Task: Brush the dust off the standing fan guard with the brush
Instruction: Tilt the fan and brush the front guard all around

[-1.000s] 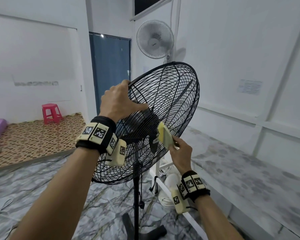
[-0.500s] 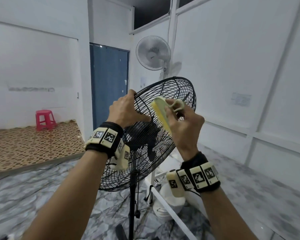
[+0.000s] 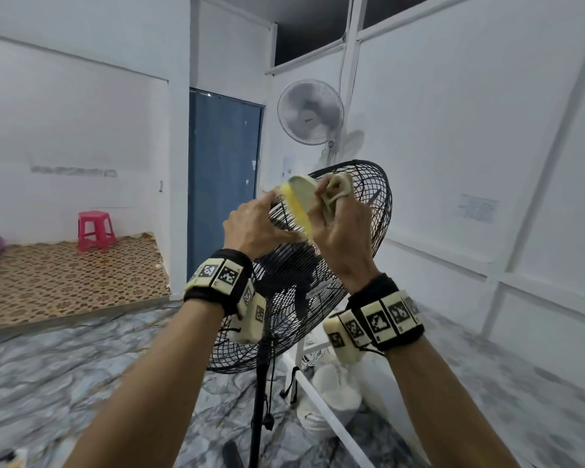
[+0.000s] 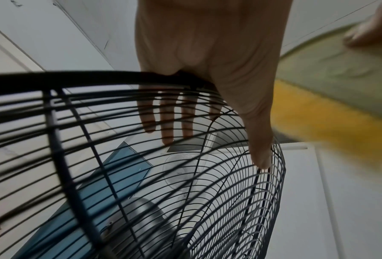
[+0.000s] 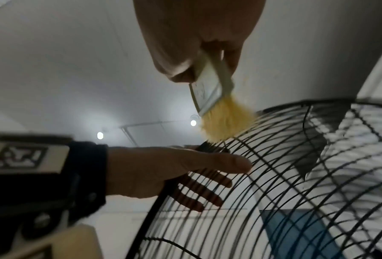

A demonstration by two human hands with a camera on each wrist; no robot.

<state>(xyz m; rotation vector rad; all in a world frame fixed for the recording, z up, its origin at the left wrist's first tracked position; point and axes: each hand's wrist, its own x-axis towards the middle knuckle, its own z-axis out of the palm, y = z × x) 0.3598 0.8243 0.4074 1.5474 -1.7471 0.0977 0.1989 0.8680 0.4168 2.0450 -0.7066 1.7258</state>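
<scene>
The black wire fan guard (image 3: 379,197) stands tilted on its pole (image 3: 259,400). My left hand (image 3: 250,228) grips the guard's upper left rim, fingers hooked behind the wires and thumb on the front, as the left wrist view shows for the left hand (image 4: 207,52) and guard (image 4: 185,192). My right hand (image 3: 341,238) holds a pale brush (image 3: 299,197) with yellow bristles. The bristles press on the wires near the top rim, just right of my left hand. In the right wrist view the brush (image 5: 223,122) meets the guard (image 5: 296,175) above my left hand (image 5: 163,168).
A white wall fan (image 3: 309,111) hangs behind, beside a blue door (image 3: 223,184). A pink stool (image 3: 95,229) stands on a patterned raised floor (image 3: 65,278) at left. A white bucket (image 3: 335,400) and a slanted white rail lie by the fan's base.
My right hand carried the brush up from the guard's lower middle to its top rim. My left hand kept its grip on the rim. The head view tilted upward.
</scene>
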